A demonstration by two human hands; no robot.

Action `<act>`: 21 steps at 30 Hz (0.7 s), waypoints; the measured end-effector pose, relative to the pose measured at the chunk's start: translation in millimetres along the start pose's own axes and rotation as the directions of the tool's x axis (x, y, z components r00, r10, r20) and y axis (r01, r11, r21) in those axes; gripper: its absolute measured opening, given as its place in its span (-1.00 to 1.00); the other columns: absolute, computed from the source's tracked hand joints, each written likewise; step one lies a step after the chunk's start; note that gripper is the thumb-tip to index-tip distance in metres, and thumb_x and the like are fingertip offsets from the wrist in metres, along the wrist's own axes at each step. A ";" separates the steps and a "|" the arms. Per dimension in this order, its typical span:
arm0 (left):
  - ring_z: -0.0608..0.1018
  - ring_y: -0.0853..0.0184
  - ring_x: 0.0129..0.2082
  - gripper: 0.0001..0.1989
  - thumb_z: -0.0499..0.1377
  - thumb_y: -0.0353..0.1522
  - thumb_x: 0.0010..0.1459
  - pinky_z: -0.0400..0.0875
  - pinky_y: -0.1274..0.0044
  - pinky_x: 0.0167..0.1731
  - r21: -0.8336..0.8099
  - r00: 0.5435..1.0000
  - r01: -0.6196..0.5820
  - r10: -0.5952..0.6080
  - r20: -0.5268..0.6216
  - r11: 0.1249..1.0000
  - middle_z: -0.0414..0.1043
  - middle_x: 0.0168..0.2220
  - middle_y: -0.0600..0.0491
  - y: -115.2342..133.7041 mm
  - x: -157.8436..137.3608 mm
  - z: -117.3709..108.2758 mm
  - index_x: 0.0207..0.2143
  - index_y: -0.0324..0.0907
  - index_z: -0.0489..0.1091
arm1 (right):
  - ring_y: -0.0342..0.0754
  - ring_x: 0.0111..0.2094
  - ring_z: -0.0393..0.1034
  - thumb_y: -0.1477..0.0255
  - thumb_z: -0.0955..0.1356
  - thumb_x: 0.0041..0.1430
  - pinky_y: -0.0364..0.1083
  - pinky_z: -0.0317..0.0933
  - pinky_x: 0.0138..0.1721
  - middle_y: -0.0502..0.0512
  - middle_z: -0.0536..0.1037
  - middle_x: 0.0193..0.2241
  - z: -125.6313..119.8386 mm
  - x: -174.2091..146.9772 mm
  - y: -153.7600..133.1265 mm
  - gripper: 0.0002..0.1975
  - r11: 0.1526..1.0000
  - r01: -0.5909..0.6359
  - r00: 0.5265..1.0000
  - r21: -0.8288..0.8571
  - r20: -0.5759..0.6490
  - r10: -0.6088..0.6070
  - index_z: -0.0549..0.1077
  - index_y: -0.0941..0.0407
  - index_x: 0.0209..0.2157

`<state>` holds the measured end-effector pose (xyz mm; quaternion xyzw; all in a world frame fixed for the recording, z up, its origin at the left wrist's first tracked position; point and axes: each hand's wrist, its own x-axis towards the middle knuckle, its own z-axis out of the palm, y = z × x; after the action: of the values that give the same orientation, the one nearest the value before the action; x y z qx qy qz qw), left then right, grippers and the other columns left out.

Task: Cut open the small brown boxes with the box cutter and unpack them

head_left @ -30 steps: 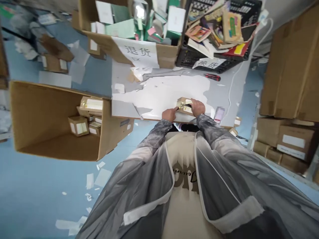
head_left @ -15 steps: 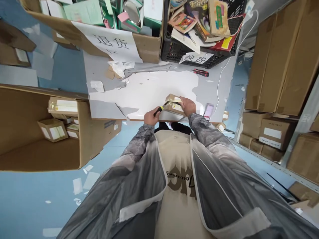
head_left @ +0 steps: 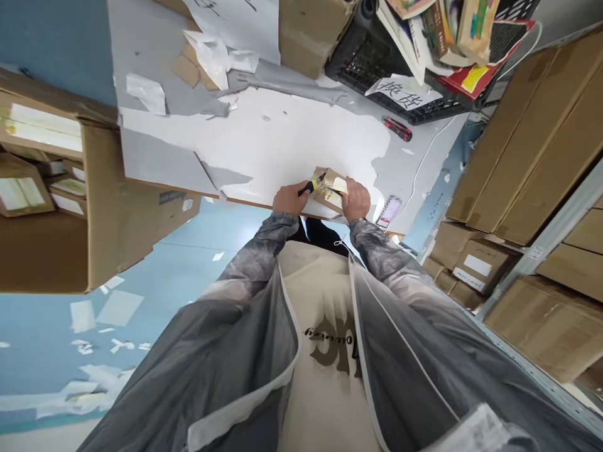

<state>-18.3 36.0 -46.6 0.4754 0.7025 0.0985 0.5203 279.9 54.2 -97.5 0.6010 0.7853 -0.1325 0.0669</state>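
A small brown cardboard box [head_left: 330,187] with shiny tape lies near the front edge of the white table [head_left: 292,144]. My left hand [head_left: 289,198] grips a utility knife [head_left: 311,185] with a black and yellow handle, its tip against the box's left side. My right hand [head_left: 357,199] clasps the box from the right and steadies it on the table.
A big open carton [head_left: 94,207] with small boxes stands at the left. A returns carton [head_left: 306,31] and a black crate [head_left: 377,63] with books sit at the table's back. A red cutter [head_left: 397,128] and a phone [head_left: 387,212] lie to the right. Stacked cartons [head_left: 532,144] fill the right shelves.
The view has tilted and shifted left. My left hand has brought the knife up against the box; my right hand has kept its hold.
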 end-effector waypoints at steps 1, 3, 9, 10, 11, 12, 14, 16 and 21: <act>0.78 -0.08 0.12 -0.47 0.27 -0.22 0.57 0.66 0.25 0.18 0.057 1.000 0.010 -0.010 -0.002 0.998 0.85 0.08 -0.09 1.7 -3.2 -1.3 0.48 0.04 0.71 | 0.36 0.50 0.54 -0.10 0.01 0.83 0.32 0.40 0.57 0.46 0.64 0.47 3.1 -0.4 2.0 -0.11 1.000 -0.002 1.000 -0.007 -0.013 0.002 0.55 0.19 0.62; 0.75 -0.15 0.22 -0.45 0.24 -0.20 0.59 0.62 0.19 0.24 0.150 0.999 0.024 -0.029 0.026 0.988 0.83 0.19 -0.13 4.2 -10.2 -5.3 0.52 0.08 0.67 | 0.34 0.50 0.55 -0.13 0.00 0.83 0.29 0.40 0.57 0.46 0.65 0.46 7.8 -0.4 5.2 -0.08 1.000 0.001 0.999 -0.018 -0.036 -0.001 0.58 0.19 0.60; 0.73 -0.17 0.24 -0.43 0.20 -0.17 0.61 0.57 0.19 0.25 0.253 0.993 -0.038 0.009 0.114 0.967 0.80 0.20 -0.14 -1.9 -23.9 -15.2 0.56 0.15 0.61 | 0.32 0.48 0.57 -0.07 -0.09 0.83 0.31 0.40 0.56 0.49 0.67 0.41 -3.3 2.7 0.6 -0.03 0.999 -0.032 0.999 -0.015 -0.028 0.032 0.60 0.22 0.56; 0.73 -0.18 0.23 -0.44 0.21 -0.16 0.60 0.57 0.19 0.23 0.258 0.993 -0.045 0.014 0.119 0.965 0.81 0.17 -0.15 -4.6 -24.5 -14.5 0.55 0.14 0.63 | 0.33 0.50 0.55 -0.06 -0.06 0.83 0.31 0.38 0.57 0.49 0.65 0.44 -10.1 3.4 -2.9 -0.07 0.998 -0.041 0.999 -0.039 0.016 0.042 0.59 0.21 0.57; 0.73 -0.20 0.21 -0.44 0.23 -0.16 0.59 0.56 0.18 0.21 0.260 0.992 -0.052 0.021 0.123 0.964 0.81 0.13 -0.16 -7.5 -24.9 -12.7 0.53 0.12 0.64 | 0.34 0.53 0.52 -0.06 -0.02 0.84 0.32 0.37 0.58 0.50 0.63 0.47 -17.8 4.5 -7.0 -0.10 0.996 -0.044 0.996 -0.073 0.072 0.049 0.56 0.21 0.60; 0.74 -0.22 0.19 -0.46 0.25 -0.16 0.57 0.56 0.17 0.20 0.259 0.991 -0.063 0.030 0.130 0.964 0.81 0.09 -0.17 -10.4 -25.3 -10.0 0.50 0.11 0.67 | 0.35 0.56 0.49 -0.05 0.01 0.83 0.32 0.37 0.58 0.49 0.59 0.50 -26.0 6.3 -11.4 -0.14 0.993 -0.044 0.990 -0.113 0.130 0.059 0.53 0.20 0.63; 0.74 -0.23 0.15 -0.50 0.30 -0.18 0.53 0.54 0.17 0.17 0.253 0.984 -0.098 0.056 0.169 0.963 0.80 0.03 -0.17 -15.8 -27.2 -2.2 0.42 0.11 0.73 | 0.37 0.58 0.47 -0.03 0.07 0.83 0.33 0.38 0.57 0.48 0.56 0.53 -41.2 13.2 -19.9 -0.18 0.980 -0.047 0.970 -0.192 0.226 0.090 0.49 0.18 0.66; 0.75 -0.22 0.13 -0.55 0.33 -0.20 0.49 0.53 0.18 0.14 0.246 0.972 -0.131 0.075 0.225 0.960 0.80 -0.02 -0.15 -19.7 -32.0 7.7 0.34 0.13 0.77 | 0.39 0.53 0.51 -0.01 0.11 0.82 0.32 0.41 0.55 0.47 0.59 0.50 -52.3 25.3 -25.5 -0.22 0.970 -0.047 0.955 -0.237 0.275 0.114 0.52 0.16 0.64; 0.77 -0.19 0.11 -0.49 0.27 -0.19 0.55 0.54 0.22 0.07 0.251 0.985 -0.027 -0.018 0.172 0.967 0.82 0.08 -0.15 -17.9 -54.0 29.1 0.45 0.18 0.70 | 0.35 0.32 0.62 0.09 0.10 0.86 0.29 0.45 0.46 0.42 0.77 0.24 -66.8 59.6 -17.0 -0.31 0.994 0.054 0.979 -0.090 0.203 -0.035 0.70 0.14 0.41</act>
<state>-4.1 -25.4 -36.3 0.5462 0.6606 -0.0322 0.5141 251.1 124.6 -47.3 0.5628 0.7933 -0.1566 0.1714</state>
